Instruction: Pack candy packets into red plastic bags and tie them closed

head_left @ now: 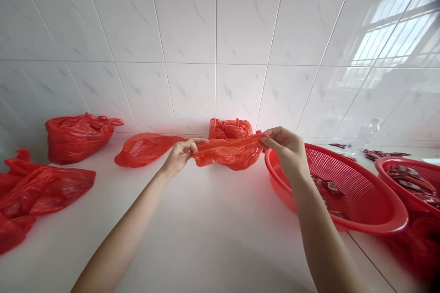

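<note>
A thin red plastic bag (pixel 229 152) is stretched between both hands just above the white counter (pixel 206 229). My left hand (pixel 180 154) pinches the bag's left edge with closed fingers. The bag's right edge is gripped by my right hand (pixel 287 146), thumb and fingers pressed together. Right behind the held bag, against the tiled wall, sits a filled red bag (pixel 229 127). A flat red bag (pixel 144 149) lies just left of my left hand.
A red mesh basket (pixel 364 224) holding a few small dark packets stands under my right forearm; a second red basket (pixel 412 183) with packets is at the far right. More red bags (pixel 77 137) (pixel 37 190) lie at left. Loose packets (pixel 381 153) lie by the wall.
</note>
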The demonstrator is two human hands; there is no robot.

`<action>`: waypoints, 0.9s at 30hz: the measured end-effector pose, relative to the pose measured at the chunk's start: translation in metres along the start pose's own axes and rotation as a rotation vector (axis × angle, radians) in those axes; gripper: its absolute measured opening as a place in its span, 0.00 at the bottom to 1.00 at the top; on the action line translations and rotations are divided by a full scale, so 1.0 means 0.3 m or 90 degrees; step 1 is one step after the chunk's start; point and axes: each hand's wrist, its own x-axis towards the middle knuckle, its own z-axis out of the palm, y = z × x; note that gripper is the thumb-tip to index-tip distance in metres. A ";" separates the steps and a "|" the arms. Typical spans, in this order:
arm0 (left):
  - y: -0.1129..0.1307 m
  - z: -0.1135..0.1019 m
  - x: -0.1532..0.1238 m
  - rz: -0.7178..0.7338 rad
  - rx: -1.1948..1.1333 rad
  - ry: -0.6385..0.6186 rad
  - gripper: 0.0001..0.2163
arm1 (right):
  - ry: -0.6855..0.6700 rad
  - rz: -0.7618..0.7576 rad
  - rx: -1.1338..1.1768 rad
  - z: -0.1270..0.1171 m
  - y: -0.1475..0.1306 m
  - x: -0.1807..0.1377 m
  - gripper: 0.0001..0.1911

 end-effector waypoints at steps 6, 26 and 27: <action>-0.058 -0.018 0.019 0.073 0.060 0.185 0.08 | 0.052 -0.006 -0.045 0.002 -0.023 -0.014 0.11; 0.010 0.393 -0.168 0.221 0.456 0.015 0.39 | -0.027 0.168 -0.085 0.146 0.033 -0.053 0.19; -0.001 0.386 -0.161 0.213 0.454 0.021 0.36 | -0.038 0.171 -0.083 0.153 0.028 -0.057 0.20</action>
